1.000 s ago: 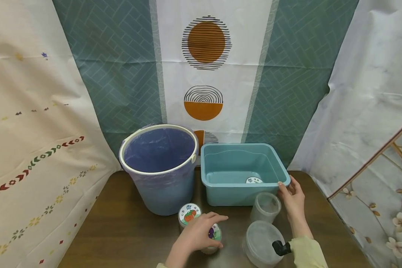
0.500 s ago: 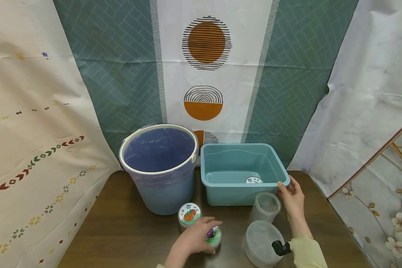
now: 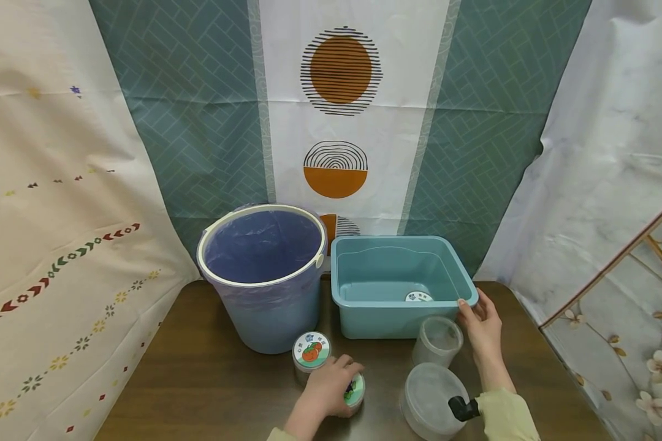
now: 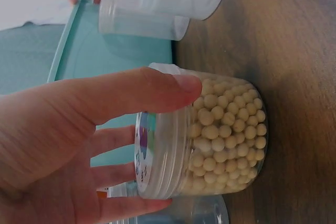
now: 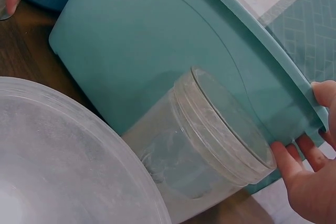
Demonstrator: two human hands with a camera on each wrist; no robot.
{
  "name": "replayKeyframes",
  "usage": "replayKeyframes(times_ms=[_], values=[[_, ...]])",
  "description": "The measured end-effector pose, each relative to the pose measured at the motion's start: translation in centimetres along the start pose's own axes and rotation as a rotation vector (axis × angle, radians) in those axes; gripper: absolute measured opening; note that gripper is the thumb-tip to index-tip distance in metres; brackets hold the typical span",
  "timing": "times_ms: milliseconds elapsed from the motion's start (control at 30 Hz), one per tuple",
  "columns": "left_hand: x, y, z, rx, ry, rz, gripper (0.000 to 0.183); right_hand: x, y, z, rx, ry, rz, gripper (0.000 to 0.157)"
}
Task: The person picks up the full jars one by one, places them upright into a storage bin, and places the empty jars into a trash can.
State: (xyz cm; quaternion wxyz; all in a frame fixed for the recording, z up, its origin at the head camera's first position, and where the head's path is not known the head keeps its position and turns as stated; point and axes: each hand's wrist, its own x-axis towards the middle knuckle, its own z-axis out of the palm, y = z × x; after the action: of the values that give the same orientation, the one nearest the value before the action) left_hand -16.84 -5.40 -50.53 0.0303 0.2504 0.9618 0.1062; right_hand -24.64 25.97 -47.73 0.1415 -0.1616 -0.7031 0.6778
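Left hand (image 3: 325,386) now sits closer in on the bead jar (image 3: 356,393); a second ago its fingers reach out spread past the lid to the right. Right hand (image 3: 484,334) and basin (image 3: 375,321) show no visible change. Left hand grips the bead jar at its lid, thumb along one side and fingers round the other, as the left wrist view shows. Bead jar is at lower centre of the head view, lid up, filled with pale round beads; its label shows purple and green. Whether its base touches the table (image 3: 215,392) I cannot tell. Second jar (image 3: 311,350) stands just beside it, up and to the left, label with orange-red fruit on white and green. Right hand pinches the near right corner of the basin rim, thumb on the inner side, fingers outside. Basin, right of centre, contains a white disc (image 3: 418,296) with blue marks. Clear cup (image 3: 437,340) stands close in front of the basin; wide tub (image 3: 434,398), cloudy on top, is just below it in frame. Bucket (image 3: 270,315), blue, pale-rimmed, film-lined, stands left of the basin. Patterned cloth (image 3: 215,122) hangs behind, upper frame.
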Motion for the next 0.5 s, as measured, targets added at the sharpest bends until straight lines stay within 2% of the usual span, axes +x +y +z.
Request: replayKeyframes(times_ms=[200, 500], values=[[0.5, 0.6, 0.5, 0.087, -0.026, -0.022, 0.072, 0.0, 0.0, 0.0, -0.012, 0.008, 0.001, 0.069], [0.7, 1.1, 0.7, 0.073, -0.029, -0.019, 0.073, 0.0, 0.0, 0.1, -0.016, 0.004, -0.001, 0.069]])
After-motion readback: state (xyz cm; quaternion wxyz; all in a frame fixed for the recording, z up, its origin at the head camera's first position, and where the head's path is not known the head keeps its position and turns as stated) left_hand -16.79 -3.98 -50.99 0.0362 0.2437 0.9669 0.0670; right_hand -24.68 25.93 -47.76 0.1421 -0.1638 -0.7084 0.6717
